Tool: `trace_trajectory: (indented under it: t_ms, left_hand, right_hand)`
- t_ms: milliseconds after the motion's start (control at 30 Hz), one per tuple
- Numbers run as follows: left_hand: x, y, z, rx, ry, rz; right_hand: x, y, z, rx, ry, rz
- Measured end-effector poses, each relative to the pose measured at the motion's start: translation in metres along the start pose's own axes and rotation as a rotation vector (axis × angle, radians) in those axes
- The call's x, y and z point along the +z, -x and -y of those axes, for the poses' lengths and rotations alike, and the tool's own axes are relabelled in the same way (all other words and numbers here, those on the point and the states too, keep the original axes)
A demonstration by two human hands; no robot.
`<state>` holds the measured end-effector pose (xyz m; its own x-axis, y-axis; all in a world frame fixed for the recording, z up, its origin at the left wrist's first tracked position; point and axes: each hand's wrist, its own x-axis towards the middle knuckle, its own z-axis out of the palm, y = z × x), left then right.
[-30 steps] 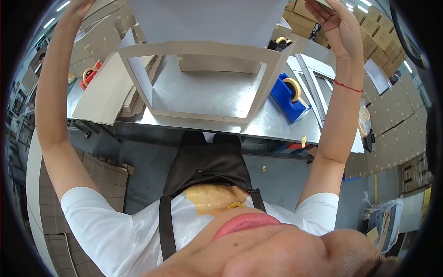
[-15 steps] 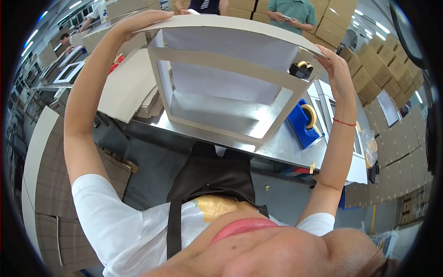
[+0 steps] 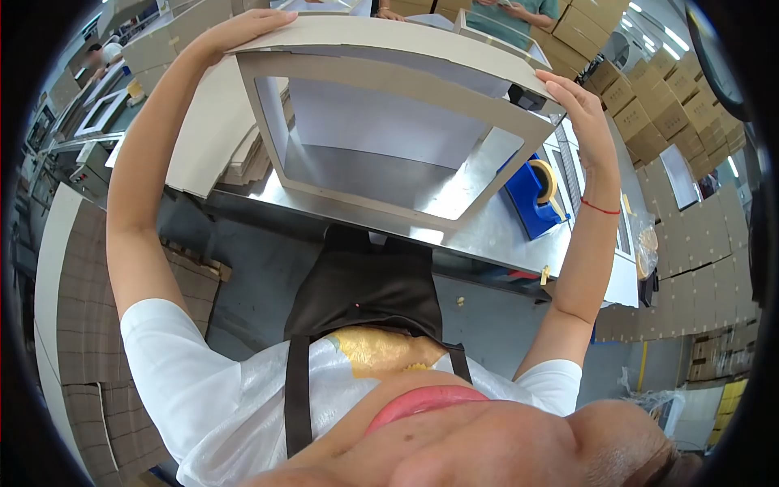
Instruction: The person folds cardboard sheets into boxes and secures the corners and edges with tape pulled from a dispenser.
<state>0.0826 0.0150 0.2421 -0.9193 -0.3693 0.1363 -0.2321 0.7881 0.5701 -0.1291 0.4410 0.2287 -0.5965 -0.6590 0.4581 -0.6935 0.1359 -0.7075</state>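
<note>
A large cardboard box [image 3: 389,73] with a window cut in its front panel stands on the metal table, pale inside. My left hand [image 3: 243,34] lies on the left end of its top panel, fingers stretched out flat. At the right end, my right hand [image 3: 574,101] rests its extended fingers on the top corner; the thumb is mostly hidden. The top panel meets the front panel along most of the edge, with a thin slit near the right. A blue tape dispenser [image 3: 526,207] holding a roll of tape sits to the right of the box.
Flat cardboard sheets [image 3: 195,134] are piled left of the box on the metal table [image 3: 479,239]. White framed panels [image 3: 625,247] lie at the right. Cartons [image 3: 657,105] are stacked behind. A person in a green shirt [image 3: 507,24] stands across the table.
The top panel has come down onto the front panel, narrowing the gap between them. Both my hands have moved slightly left and stay on the box's ends. The view has shifted a little.
</note>
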Motion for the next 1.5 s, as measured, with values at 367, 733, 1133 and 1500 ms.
trace_trajectory:
  t_ms: [367, 733, 1133, 1500]
  left_hand:
    - [-0.005, 0.016, -0.022, 0.180, 0.085, 0.074]
    - [0.006, -0.014, -0.009, 0.182, -0.164, -0.110]
    - [0.009, -0.038, 0.027, 0.202, -0.138, -0.128]
    - [0.012, -0.007, -0.025, 0.129, -0.118, -0.124]
  right_hand:
    - [0.000, 0.001, -0.004, 0.006, 0.102, 0.086]
    - [0.001, 0.011, -0.003, -0.069, 0.208, 0.020]
    - [-0.007, 0.012, -0.004, -0.056, 0.208, 0.079]
    - [-0.004, 0.011, -0.013, -0.304, 0.262, 0.034]
